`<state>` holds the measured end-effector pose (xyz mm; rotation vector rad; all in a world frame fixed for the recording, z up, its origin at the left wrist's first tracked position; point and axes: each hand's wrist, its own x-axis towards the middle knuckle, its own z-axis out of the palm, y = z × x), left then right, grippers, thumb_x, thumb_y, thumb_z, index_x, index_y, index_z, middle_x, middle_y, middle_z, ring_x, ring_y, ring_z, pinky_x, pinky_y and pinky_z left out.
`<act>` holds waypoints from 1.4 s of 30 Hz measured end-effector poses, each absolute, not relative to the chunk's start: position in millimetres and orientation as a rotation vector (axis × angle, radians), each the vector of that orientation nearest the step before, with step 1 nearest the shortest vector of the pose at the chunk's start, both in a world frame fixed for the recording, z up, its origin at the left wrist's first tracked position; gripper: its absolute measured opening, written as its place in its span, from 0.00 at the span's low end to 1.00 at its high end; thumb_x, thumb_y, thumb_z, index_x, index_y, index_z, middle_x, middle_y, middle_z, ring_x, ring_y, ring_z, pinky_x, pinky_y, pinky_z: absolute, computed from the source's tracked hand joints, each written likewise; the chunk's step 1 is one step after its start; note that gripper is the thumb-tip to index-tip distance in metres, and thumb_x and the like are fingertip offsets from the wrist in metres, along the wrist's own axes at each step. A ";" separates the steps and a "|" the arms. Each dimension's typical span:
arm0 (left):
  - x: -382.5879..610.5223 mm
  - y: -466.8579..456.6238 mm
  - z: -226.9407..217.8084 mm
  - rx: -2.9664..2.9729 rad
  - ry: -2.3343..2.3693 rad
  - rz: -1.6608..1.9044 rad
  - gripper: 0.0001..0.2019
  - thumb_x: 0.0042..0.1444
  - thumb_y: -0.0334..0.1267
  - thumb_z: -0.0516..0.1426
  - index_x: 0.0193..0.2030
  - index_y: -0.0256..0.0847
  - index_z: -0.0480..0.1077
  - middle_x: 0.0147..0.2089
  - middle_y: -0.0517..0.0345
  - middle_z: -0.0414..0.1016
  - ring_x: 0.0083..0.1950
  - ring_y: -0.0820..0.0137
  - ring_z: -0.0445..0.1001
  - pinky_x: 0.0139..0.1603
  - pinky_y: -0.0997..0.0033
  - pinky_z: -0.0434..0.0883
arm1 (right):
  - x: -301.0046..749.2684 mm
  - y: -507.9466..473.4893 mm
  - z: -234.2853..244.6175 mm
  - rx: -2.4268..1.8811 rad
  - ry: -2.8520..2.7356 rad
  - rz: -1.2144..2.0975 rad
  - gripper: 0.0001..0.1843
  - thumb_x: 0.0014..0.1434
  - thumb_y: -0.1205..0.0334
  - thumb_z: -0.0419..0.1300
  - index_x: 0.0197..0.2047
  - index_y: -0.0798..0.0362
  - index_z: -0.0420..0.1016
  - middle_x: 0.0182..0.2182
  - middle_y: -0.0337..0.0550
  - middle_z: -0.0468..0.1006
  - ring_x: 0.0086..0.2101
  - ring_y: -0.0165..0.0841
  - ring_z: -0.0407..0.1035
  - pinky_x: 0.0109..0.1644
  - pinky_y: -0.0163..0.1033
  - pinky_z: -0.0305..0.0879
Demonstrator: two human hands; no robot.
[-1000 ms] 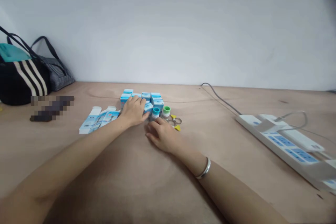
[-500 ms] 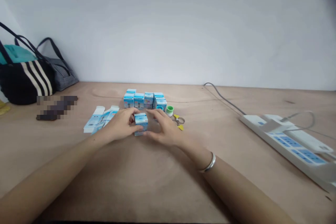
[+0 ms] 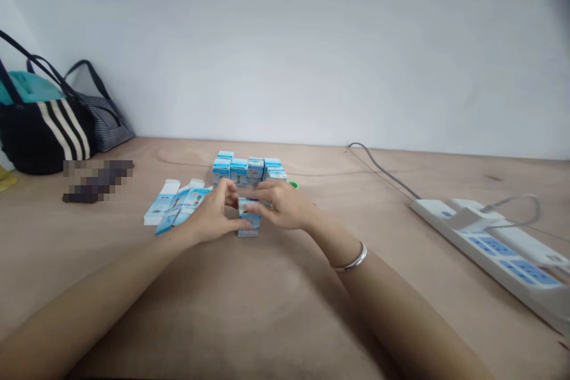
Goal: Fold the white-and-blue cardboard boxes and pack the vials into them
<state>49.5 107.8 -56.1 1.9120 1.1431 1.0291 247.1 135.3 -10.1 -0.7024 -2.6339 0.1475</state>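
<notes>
A small blue-and-white cardboard box (image 3: 249, 229) stands upright on the table in front of me. My left hand (image 3: 210, 212) grips it from the left, thumb across the near face and fingers behind. At its top, my right hand (image 3: 285, 205) is closed, with thumb and fingers on the upper edge; whether a flap is lifted there is hidden. Several similar closed boxes (image 3: 239, 173) are grouped just behind my hands. To the left lie flattened cartons (image 3: 162, 202) of the same colours. A green rim (image 3: 293, 185) peeks out behind my right hand.
A white power strip (image 3: 490, 255) with a grey cable (image 3: 378, 164) lies on the right of the wooden table. On the left are a pixelated dark object (image 3: 95, 184), a black striped bag (image 3: 44, 133) and a grey striped bag (image 3: 107, 124). A wall rises behind.
My right hand has moved from beside the box onto its top, covering the yellow-handled scissors and most of the green-rimmed container. The box sits slightly farther right in view, still in my left hand.
</notes>
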 end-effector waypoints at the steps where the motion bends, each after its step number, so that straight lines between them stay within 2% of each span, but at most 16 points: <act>1: 49.8 107.9 -56.8 1.911 1.119 1.035 0.28 0.39 0.42 0.67 0.41 0.44 0.54 0.41 0.59 0.70 0.43 0.65 0.75 0.44 0.63 0.71 | 246.0 136.0 -11.7 -0.740 -2.603 0.192 0.21 0.64 0.53 0.49 0.34 0.57 0.78 0.23 0.44 0.71 0.26 0.30 0.64 0.33 0.34 0.55; 3: 50.3 107.5 -56.5 1.937 1.086 1.045 0.27 0.39 0.42 0.67 0.39 0.44 0.54 0.41 0.59 0.70 0.43 0.64 0.75 0.45 0.62 0.71 | 243.8 137.7 -16.4 -0.879 -2.477 0.282 0.22 0.65 0.54 0.48 0.33 0.58 0.77 0.21 0.42 0.71 0.24 0.29 0.64 0.30 0.34 0.54; 5: 50.3 106.6 -53.8 1.995 1.073 1.019 0.26 0.40 0.42 0.67 0.39 0.44 0.55 0.40 0.59 0.71 0.44 0.64 0.75 0.46 0.61 0.71 | 242.1 139.6 -21.3 -1.041 -2.292 0.302 0.16 0.62 0.57 0.51 0.44 0.58 0.74 0.23 0.40 0.73 0.24 0.29 0.64 0.29 0.33 0.55; 7: 50.1 105.4 -49.8 2.041 1.073 0.957 0.24 0.41 0.41 0.66 0.41 0.44 0.58 0.41 0.58 0.72 0.45 0.64 0.75 0.48 0.60 0.71 | 241.5 140.7 -23.7 -1.145 -2.107 0.219 0.18 0.58 0.62 0.54 0.51 0.57 0.68 0.29 0.42 0.75 0.25 0.29 0.65 0.30 0.33 0.56; 9: 50.0 104.7 -46.4 2.048 1.070 0.895 0.27 0.42 0.40 0.65 0.48 0.44 0.59 0.44 0.56 0.73 0.47 0.63 0.75 0.49 0.60 0.71 | 241.8 139.7 -22.2 -1.132 -2.019 0.106 0.15 0.56 0.63 0.56 0.47 0.57 0.68 0.33 0.45 0.75 0.27 0.30 0.65 0.31 0.34 0.58; 11: 50.0 105.1 -45.3 2.015 1.077 0.883 0.31 0.42 0.41 0.66 0.53 0.44 0.59 0.47 0.53 0.73 0.49 0.62 0.74 0.50 0.60 0.71 | 242.2 136.2 -17.7 -0.985 -2.083 0.070 0.08 0.56 0.61 0.57 0.39 0.55 0.70 0.33 0.46 0.73 0.28 0.30 0.65 0.33 0.35 0.59; 13: 50.1 106.7 -46.6 1.967 1.079 0.896 0.33 0.40 0.41 0.67 0.53 0.43 0.61 0.50 0.52 0.73 0.51 0.62 0.74 0.51 0.61 0.71 | 242.0 131.3 -12.4 -0.776 -2.273 0.122 0.08 0.59 0.59 0.55 0.35 0.54 0.70 0.31 0.44 0.73 0.29 0.29 0.65 0.34 0.34 0.59; 15: 49.9 108.8 -49.2 1.927 1.060 0.907 0.32 0.38 0.41 0.67 0.52 0.41 0.63 0.51 0.51 0.73 0.51 0.62 0.74 0.50 0.61 0.72 | 241.4 126.7 -8.3 -0.625 -2.474 0.180 0.10 0.62 0.59 0.52 0.36 0.54 0.71 0.31 0.43 0.74 0.28 0.28 0.65 0.34 0.33 0.58; 18: 48.6 110.9 -51.6 1.911 1.044 0.904 0.30 0.38 0.41 0.67 0.49 0.40 0.66 0.49 0.51 0.75 0.50 0.62 0.74 0.50 0.61 0.72 | 243.2 124.0 -4.1 -0.656 -2.610 0.146 0.11 0.63 0.62 0.50 0.36 0.54 0.73 0.31 0.43 0.76 0.29 0.28 0.66 0.32 0.32 0.56; 25: 46.0 109.9 -46.0 1.851 1.135 0.920 0.33 0.34 0.42 0.69 0.50 0.39 0.67 0.46 0.51 0.76 0.48 0.61 0.75 0.49 0.59 0.73 | 259.3 130.2 5.5 -0.739 -2.675 0.208 0.08 0.57 0.65 0.57 0.38 0.51 0.77 0.32 0.39 0.78 0.26 0.26 0.65 0.31 0.32 0.55; 30: 46.4 110.3 -43.6 1.884 1.153 0.933 0.33 0.34 0.44 0.68 0.50 0.38 0.69 0.45 0.51 0.76 0.47 0.61 0.74 0.50 0.60 0.72 | 260.6 132.2 -5.7 -0.771 -2.716 0.196 0.07 0.55 0.64 0.59 0.35 0.50 0.79 0.30 0.40 0.76 0.27 0.27 0.66 0.30 0.32 0.54; 34: 45.2 110.7 -42.7 1.941 1.198 0.896 0.33 0.34 0.46 0.68 0.50 0.40 0.70 0.45 0.52 0.77 0.48 0.61 0.74 0.50 0.61 0.72 | 262.2 126.3 -25.9 -0.717 -2.642 0.138 0.09 0.59 0.63 0.55 0.37 0.50 0.78 0.29 0.41 0.74 0.28 0.28 0.66 0.31 0.32 0.54; 37: 46.7 110.1 -41.0 2.022 1.208 0.837 0.32 0.35 0.47 0.68 0.50 0.42 0.71 0.47 0.54 0.76 0.49 0.60 0.73 0.50 0.62 0.71 | 264.7 117.8 -38.0 -0.730 -2.611 0.061 0.10 0.60 0.65 0.52 0.36 0.52 0.75 0.30 0.41 0.74 0.28 0.28 0.65 0.30 0.33 0.52; 42: 50.1 108.4 -35.5 2.203 1.256 0.752 0.29 0.38 0.47 0.65 0.50 0.45 0.72 0.46 0.58 0.77 0.46 0.62 0.74 0.45 0.66 0.71 | 272.4 111.7 -44.6 -0.815 -2.566 -0.072 0.09 0.61 0.65 0.50 0.36 0.53 0.71 0.31 0.43 0.72 0.27 0.29 0.62 0.29 0.34 0.49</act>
